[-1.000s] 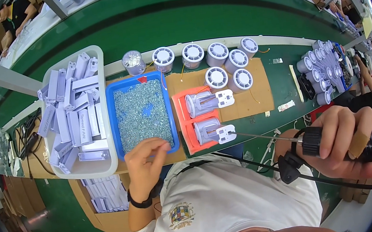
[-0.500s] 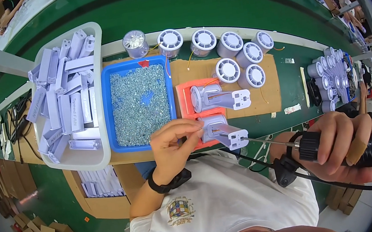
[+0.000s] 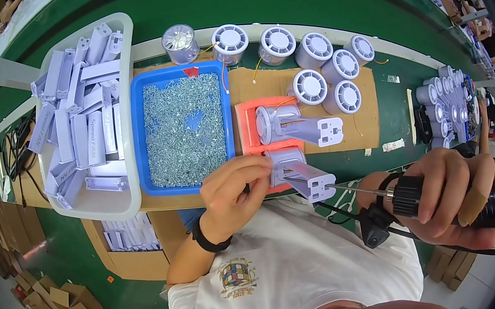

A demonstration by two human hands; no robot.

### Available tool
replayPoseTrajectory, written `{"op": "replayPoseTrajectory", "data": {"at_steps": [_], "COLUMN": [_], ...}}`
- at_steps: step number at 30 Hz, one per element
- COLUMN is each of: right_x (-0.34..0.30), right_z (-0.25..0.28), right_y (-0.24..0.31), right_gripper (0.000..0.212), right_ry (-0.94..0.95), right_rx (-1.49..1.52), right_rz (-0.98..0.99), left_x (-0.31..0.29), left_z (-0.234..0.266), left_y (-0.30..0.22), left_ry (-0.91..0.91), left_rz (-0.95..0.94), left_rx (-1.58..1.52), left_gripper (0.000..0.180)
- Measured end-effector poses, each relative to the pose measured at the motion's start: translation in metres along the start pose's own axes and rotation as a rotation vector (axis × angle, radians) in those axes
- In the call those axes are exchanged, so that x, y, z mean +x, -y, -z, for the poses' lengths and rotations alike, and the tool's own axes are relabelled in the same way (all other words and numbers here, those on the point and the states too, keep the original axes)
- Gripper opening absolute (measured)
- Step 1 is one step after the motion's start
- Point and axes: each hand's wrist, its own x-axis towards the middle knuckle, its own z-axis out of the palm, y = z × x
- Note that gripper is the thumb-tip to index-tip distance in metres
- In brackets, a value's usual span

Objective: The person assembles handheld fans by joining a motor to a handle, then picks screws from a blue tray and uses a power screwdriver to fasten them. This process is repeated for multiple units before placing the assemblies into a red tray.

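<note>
My right hand (image 3: 446, 194) is wrapped round a black electric screwdriver (image 3: 408, 196). Its long thin bit reaches left to the end plate of the nearer white fan handle (image 3: 317, 186). That handle joins a round fan body (image 3: 280, 161), which lies in a red-orange holder (image 3: 277, 189). My left hand (image 3: 236, 190) is closed at the left side of this body, thumb and fingertips together against it; whether a small part is between them is hidden. Just beyond, a second white fan with handle (image 3: 319, 130) lies in another red-orange holder (image 3: 249, 126).
A blue tray (image 3: 141, 137) of small screws stands left of the holders. Farther left is a white bin (image 3: 134, 197) of white handle shells. Several round white fan bodies (image 3: 308, 87) stand behind on cardboard (image 3: 369, 126), some with loose wires. More fan bodies (image 3: 430, 94) stand at the right.
The whole view has shifted slightly. My hands, the screwdriver and the fan keep nearly the same places relative to each other.
</note>
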Motion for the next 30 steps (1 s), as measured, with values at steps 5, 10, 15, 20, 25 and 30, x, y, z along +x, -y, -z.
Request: {"op": "replayPoseTrajectory", "data": {"at_steps": [5,10,15,20,25,30], "right_x": [-0.002,-0.002,-0.003,-0.005,-0.009,-0.009], "right_z": [0.0,0.002,0.002,0.001,-0.002,-0.005], "right_y": [-0.002,-0.003,-0.007,-0.008,-0.01,-0.01], "right_gripper": [0.075,0.074,0.074,0.074,0.076,0.076], "right_ry": [-0.018,-0.029,0.021,0.07,0.055,0.043], "right_rx": [-0.01,-0.006,-0.021,-0.025,-0.038,-0.064], "right_rz": [0.023,0.024,0.034,0.029,0.039,0.041], "left_x": [-0.001,-0.002,0.002,0.004,0.004,0.002], "left_z": [0.001,0.002,0.002,0.002,0.003,0.001], "left_y": [-0.001,-0.005,-0.013,-0.014,-0.017,-0.014], "left_ry": [0.0,0.014,0.034,0.039,0.059,0.058], "left_rz": [0.088,0.123,0.075,0.035,0.069,0.037], "left_rx": [-0.097,-0.028,0.039,0.062,0.043,0.021], "left_gripper": [0.014,0.018,0.016,0.016,0.017,0.017]}}
